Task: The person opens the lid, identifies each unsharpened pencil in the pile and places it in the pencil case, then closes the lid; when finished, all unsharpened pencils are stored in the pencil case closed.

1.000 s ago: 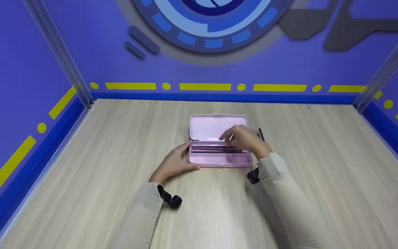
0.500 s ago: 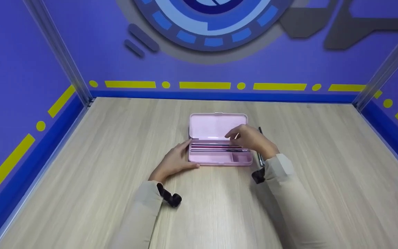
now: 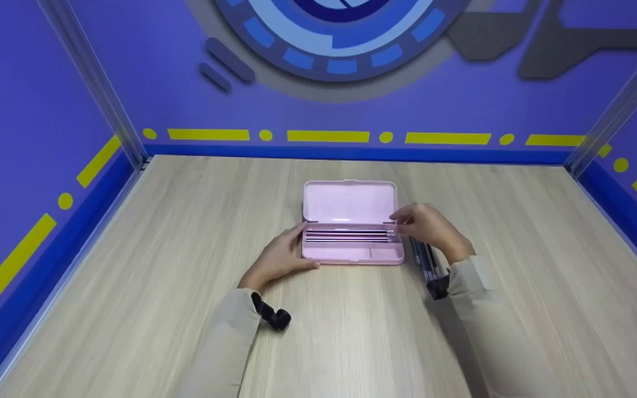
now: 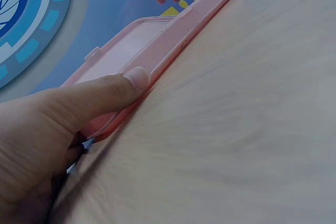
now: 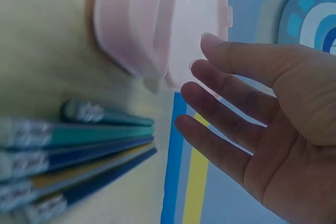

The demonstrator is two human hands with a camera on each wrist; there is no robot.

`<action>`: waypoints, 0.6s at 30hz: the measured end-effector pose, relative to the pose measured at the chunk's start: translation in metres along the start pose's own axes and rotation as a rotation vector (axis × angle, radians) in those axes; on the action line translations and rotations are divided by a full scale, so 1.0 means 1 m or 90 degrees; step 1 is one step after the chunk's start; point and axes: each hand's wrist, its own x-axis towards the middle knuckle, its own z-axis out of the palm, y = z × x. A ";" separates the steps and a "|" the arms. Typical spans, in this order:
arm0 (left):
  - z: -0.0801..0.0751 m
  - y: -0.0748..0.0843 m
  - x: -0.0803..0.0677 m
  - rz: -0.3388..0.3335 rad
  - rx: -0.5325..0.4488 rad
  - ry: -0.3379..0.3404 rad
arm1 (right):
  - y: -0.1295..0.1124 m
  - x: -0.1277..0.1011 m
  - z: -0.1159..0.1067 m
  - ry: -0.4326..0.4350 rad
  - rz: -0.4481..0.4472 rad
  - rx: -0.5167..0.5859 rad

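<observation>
Right now my left hand (image 3: 280, 257) braces the open pink plastic pencil case (image 3: 351, 253); my right hand (image 3: 429, 226) hovers empty, fingers spread. Reaching carelessly could scatter the bundled blue and teal pencils (image 3: 426, 260) beside it.

Staged recording booth, not lived-in room. Light wood-grain tabletop (image 3: 130, 265) enclosed on three sides by purple-blue panels (image 3: 20, 99); panels joined at corners by metal posts (image 3: 94, 83). Back panel printed with large blue-and-white circular emblem (image 3: 340, 38) and grey shapes; yellow dash-and-dot stripe (image 3: 327, 136) run along base of all walls. Cameras seen strapped to both wrists
</observation>
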 end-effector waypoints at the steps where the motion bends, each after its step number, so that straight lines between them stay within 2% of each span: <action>1: 0.000 0.000 0.001 0.001 0.002 0.000 | 0.003 -0.002 0.000 0.008 0.005 0.000; 4: -0.001 0.000 0.003 0.007 0.004 -0.001 | 0.010 -0.007 -0.001 0.031 0.022 0.002; 9: -0.003 0.002 0.004 0.011 0.007 -0.004 | 0.020 -0.014 -0.004 0.051 0.087 0.027; 15: -0.002 0.002 0.003 0.007 0.007 -0.003 | 0.032 -0.021 -0.004 0.036 0.138 0.061; 18: -0.001 0.001 0.001 -0.009 0.006 -0.006 | 0.037 -0.024 -0.003 0.027 0.149 0.071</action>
